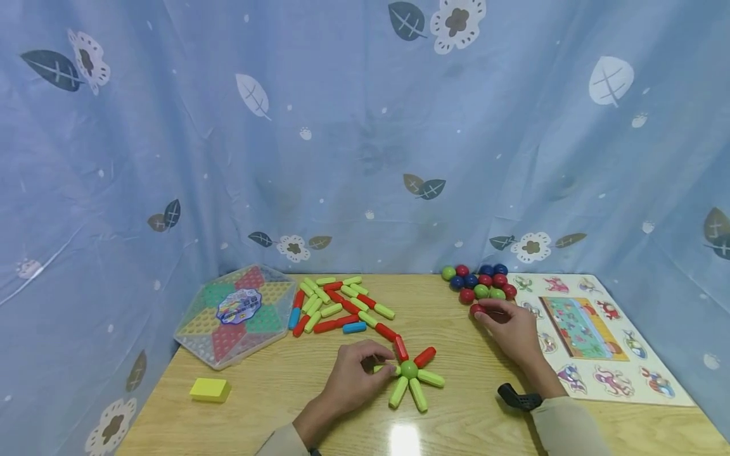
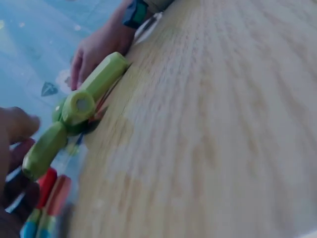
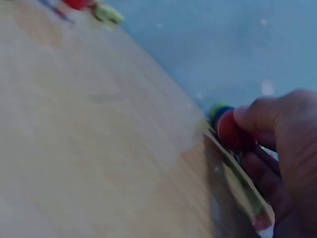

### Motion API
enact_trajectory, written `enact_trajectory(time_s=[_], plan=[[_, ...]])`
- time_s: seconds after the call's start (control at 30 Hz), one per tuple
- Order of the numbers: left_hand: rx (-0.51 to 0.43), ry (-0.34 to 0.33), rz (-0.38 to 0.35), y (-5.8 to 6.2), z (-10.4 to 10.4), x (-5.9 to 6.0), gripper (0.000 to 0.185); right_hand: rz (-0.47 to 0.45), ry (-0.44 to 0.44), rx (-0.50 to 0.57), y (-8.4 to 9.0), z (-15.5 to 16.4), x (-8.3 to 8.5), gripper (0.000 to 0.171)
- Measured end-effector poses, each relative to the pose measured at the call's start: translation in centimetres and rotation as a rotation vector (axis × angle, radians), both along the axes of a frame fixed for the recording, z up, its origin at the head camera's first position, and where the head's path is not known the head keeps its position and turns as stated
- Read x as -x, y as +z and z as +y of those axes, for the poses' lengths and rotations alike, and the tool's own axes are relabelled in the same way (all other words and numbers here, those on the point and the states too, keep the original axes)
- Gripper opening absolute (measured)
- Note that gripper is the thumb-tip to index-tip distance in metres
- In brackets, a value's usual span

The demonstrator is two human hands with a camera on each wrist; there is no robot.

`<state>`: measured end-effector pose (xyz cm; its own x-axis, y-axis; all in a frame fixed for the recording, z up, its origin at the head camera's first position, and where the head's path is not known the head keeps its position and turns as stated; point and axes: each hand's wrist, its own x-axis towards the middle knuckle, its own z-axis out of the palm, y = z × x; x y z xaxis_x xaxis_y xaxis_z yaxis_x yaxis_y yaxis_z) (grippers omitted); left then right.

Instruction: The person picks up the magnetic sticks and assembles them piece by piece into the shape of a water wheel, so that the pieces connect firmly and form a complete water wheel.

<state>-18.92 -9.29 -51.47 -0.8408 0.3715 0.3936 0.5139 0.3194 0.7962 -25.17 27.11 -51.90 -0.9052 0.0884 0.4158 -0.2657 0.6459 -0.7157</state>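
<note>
Green ball [image 1: 409,369] sits near-centre on the wooden table [image 1: 467,418] as hub of a star of green and red sticks. Left hand [image 1: 355,373] pinches a pale green stick [image 1: 386,367] against the hub's left side. Right hand [image 1: 509,326] curls its fingers round a red ball [image 1: 476,310] at the near edge of the ball cluster [image 1: 481,283], far right, beside the puzzle board [image 1: 593,335]. Risk, as a judgement: pushing the stick in off-axis could shove the hub and knock the spokes loose; lifting the red ball carelessly could nudge its neighbours into rolling off.
</note>
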Motion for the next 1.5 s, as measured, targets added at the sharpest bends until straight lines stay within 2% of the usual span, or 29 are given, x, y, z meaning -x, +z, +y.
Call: enact_trajectory(time_s=[0.07,0.13,0.23,0.3,0.43,0.57,0.73,1.0,1.17,1.4,1.5], plan=[[0.001,-0.021,0.08,0.4,0.8,0.1,0.014,-0.03,0.06,0.035,0.2,-0.3,-1.0,0.025],[0.049,-0.059,0.168,0.8,1.6,0.1,0.014,-0.057,0.144,0.085,0.3,-0.9,-2.1,0.026],[0.237,-0.108,0.293,1.5,2.9,0.0,0.015,-0.093,0.274,0.154,0.3,-1.9,-3.7,0.027],[0.391,-0.124,0.343,1.9,3.7,-0.1,0.017,-0.12,0.361,0.202,0.2,-2.6,-4.7,0.027],[0.635,-0.111,0.348,2.5,5.0,-0.2,0.019,-0.135,0.495,0.246,0.0,-3.3,-5.9,0.027],[0.745,-0.09,0.318,3.0,5.6,-0.3,0.018,-0.123,0.556,0.255,-0.1,-3.4,-6.1,0.025],[0.771,-0.071,0.278,3.4,5.6,-0.3,0.016,-0.154,0.586,0.268,-0.1,-3.2,-5.8,0.025],[0.809,-0.039,0.219,3.6,5.5,-0.6,0.015,-0.258,0.65,0.265,-0.1,-3.2,-5.8,0.027],[0.771,-0.035,0.178,3.5,5.5,-0.6,0.016,-0.28,0.666,0.251,-0.2,-3.3,-5.9,0.029],[0.707,-0.025,0.16,3.4,5.3,-0.6,0.014,-0.269,0.79,0.293,-0.2,-3.3,-6.0,0.028],[0.696,-0.006,0.145,3.3,5.4,-0.6,0.016,-0.273,0.8,0.309,-0.2,-3.3,-6.0,0.027]])
